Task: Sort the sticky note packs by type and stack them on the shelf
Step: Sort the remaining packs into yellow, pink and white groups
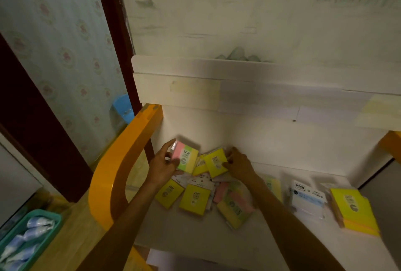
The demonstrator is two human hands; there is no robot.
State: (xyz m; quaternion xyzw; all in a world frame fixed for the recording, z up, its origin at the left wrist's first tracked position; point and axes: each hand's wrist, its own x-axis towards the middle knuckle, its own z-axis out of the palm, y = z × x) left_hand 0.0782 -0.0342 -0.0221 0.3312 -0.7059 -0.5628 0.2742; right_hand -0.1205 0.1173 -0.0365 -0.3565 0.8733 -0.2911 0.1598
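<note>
Sorting underway: left hand (161,167) gripping striped pack (184,157) w/ curled fingers, right hand (238,165) pinching yellow pack (215,162) over loose pile (204,197) on shelf (271,246). Best matching labels, squaring edges before adding to yellow stack (355,212).

Left grip (161,165), right grip (238,165) both clasping.

"2209" on the pink-green-yellow pack (185,158); "2207" on the yellow pack (215,162) beside it.
</note>
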